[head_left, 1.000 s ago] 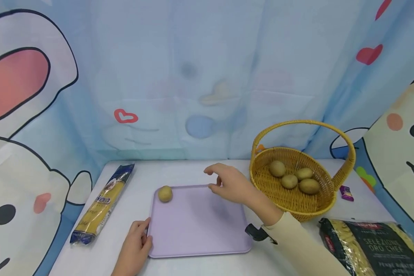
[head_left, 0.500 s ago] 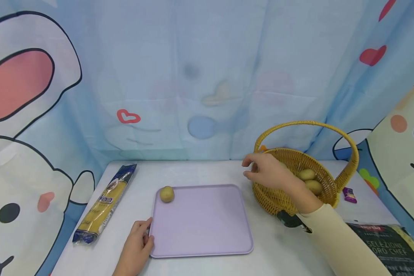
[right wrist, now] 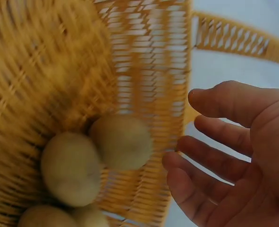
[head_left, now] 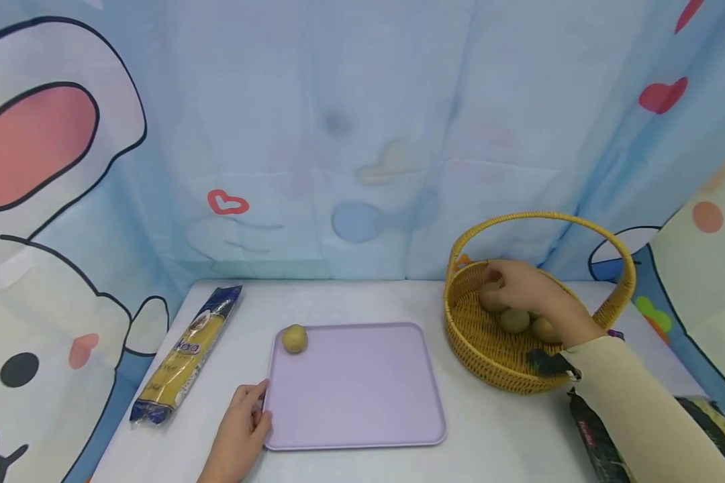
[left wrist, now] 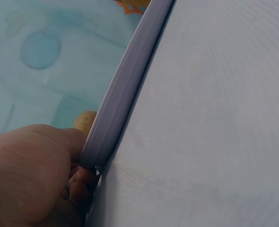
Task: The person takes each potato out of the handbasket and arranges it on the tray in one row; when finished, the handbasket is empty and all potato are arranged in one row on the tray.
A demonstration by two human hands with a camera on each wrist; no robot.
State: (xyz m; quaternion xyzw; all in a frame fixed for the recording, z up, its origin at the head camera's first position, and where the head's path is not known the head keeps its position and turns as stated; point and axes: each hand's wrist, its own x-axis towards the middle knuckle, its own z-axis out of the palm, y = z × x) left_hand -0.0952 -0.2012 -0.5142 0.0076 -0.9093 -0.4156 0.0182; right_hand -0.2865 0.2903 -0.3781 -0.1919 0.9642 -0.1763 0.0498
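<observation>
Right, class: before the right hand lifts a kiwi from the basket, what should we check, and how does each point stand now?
1. Right hand open, holding nothing: ok.
2. Kiwis within reach in the basket; the nearest kiwi sits beside the fingertips: ok.
3. Fingers already touching that kiwi: cannot tell.
4. Left hand grips the tray edge: ok.
5. Bare tray surface beside the kiwi on the tray: ok.

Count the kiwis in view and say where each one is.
5: one on the purple tray's far-left corner; four in the wicker basket, best seen in the right wrist view. The right hand may hide more.
</observation>
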